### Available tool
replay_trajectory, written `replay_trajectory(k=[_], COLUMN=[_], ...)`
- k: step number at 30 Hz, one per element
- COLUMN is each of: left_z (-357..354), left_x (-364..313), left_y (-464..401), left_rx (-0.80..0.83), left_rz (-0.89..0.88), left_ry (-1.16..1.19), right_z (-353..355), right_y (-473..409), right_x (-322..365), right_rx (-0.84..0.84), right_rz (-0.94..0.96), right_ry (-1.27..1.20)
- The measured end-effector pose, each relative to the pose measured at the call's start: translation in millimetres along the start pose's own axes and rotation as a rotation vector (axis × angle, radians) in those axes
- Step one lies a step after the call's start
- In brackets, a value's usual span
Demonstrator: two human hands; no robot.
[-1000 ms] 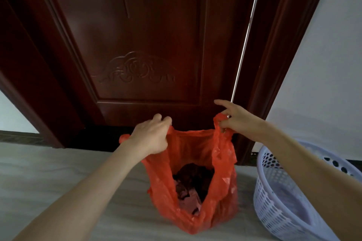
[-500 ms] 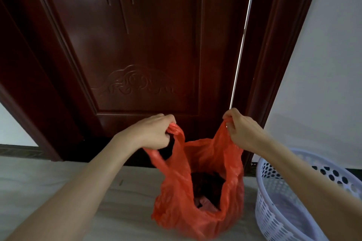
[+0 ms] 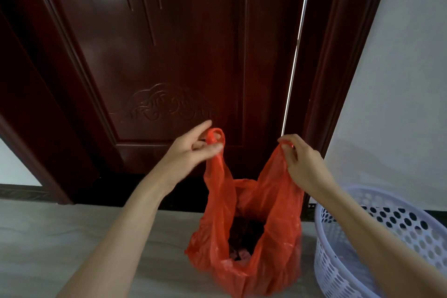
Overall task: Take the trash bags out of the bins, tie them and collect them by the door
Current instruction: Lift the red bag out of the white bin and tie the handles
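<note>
A red plastic trash bag (image 3: 273,203) stands on the pale floor just in front of a dark wooden door (image 3: 169,55). Its mouth gapes open and dark rubbish shows inside. My left hand (image 3: 191,150) pinches the bag's left handle loop, pulled up and stretched thin. My right hand (image 3: 300,159) grips the right handle at about the same height. The two handles are held apart, untied.
A white perforated plastic bin (image 3: 387,244), without a bag in it, stands on the floor at the right, touching my right forearm. A white wall (image 3: 399,80) runs right of the door frame (image 3: 338,55). Bare floor (image 3: 60,237) lies to the left.
Both hands have drawn the bag's handles upward and stretched them into thin strips. My left fingers have loosened from a fist into a pinch on the loop.
</note>
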State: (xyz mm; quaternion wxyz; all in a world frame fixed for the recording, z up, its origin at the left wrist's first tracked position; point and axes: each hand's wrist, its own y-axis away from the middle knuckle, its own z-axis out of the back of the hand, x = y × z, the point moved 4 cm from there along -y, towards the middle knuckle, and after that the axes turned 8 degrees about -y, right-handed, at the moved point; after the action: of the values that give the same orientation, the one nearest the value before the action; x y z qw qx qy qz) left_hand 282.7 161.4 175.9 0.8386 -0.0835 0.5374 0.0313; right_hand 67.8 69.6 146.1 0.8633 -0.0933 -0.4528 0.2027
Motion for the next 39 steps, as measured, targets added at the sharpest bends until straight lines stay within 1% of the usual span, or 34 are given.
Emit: replay_trajectory(k=[1,3,4,5,6,8,10,12,13,14,15,17,18,19,20,22,23,26,28,29,31,33,35,36,37,39], left_z=[-3,-11,-14,-18,-21,-27,-40,-55,-60,-63,-65,-75,-80,-85,-88,-89,-88,-75,-60,-52,-43,-41,-41,-42,-42,-38], left_x=[9,29,37,46,57,85,109,127,132,135,136,134,131,129,127,117,118,133,149,160,174,184,186,185,181,183], left_y=[1,7,9,12,12,9,4,-1,-6,-12,-19,-32,-38,-44,-49,-52,-50,-37,-26,-20,-11,-2,5,8,11,16], left_rx=[-0.035,-0.114,-0.139,-0.144,-0.129,-0.037,0.066,0.120,0.122,0.106,0.084,0.064,0.062,0.052,0.017,-0.134,-0.219,-0.415,-0.546,-0.608,-0.677,-0.651,-0.543,-0.469,-0.388,-0.241], left_rz=[-0.009,-0.026,-0.037,-0.024,0.006,0.070,0.060,0.082,0.111,0.121,0.118,0.118,0.115,0.109,0.097,0.080,0.100,0.224,0.321,0.367,0.441,0.540,0.577,0.558,0.533,0.474], left_ry=[-0.099,-0.226,-0.268,-0.312,-0.354,-0.396,-0.374,-0.305,-0.264,-0.228,-0.213,-0.193,-0.183,-0.180,-0.187,-0.226,-0.204,0.004,0.099,0.180,0.428,0.544,0.665,0.753,0.850,0.957], right_z=[-2,-11,-15,-19,-20,-24,-36,-47,-52,-56,-59,-61,-60,-59,-57,-54,-53,-39,-30,-28,-27,-29,-34,-36,-38,-43], right_y=[-1,3,6,11,14,23,30,32,33,34,32,24,21,19,18,18,20,22,21,24,27,30,31,31,30,30], right_x=[-7,-23,-28,-34,-37,-43,-59,-74,-78,-81,-80,-82,-84,-88,-94,-102,-107,-111,-115,-118,-123,-119,-116,-116,-119,-125], right_rx=[-0.035,-0.022,0.013,0.068,0.120,0.218,0.275,0.252,0.243,0.236,0.225,0.137,0.088,0.043,0.009,-0.039,-0.056,-0.139,-0.209,-0.241,-0.296,-0.283,-0.262,-0.255,-0.248,-0.153], right_rz=[-0.085,-0.285,-0.341,-0.336,-0.269,-0.178,-0.190,-0.212,-0.219,-0.210,-0.191,-0.184,-0.224,-0.273,-0.305,-0.306,-0.305,-0.357,-0.381,-0.389,-0.387,-0.373,-0.377,-0.401,-0.453,-0.595], right_ry=[-0.144,-0.569,-0.751,-0.820,-0.786,-0.576,-0.357,-0.123,-0.033,-0.020,-0.098,-0.382,-0.462,-0.473,-0.422,-0.328,-0.312,-0.428,-0.484,-0.455,-0.365,-0.309,-0.314,-0.347,-0.430,-0.732])
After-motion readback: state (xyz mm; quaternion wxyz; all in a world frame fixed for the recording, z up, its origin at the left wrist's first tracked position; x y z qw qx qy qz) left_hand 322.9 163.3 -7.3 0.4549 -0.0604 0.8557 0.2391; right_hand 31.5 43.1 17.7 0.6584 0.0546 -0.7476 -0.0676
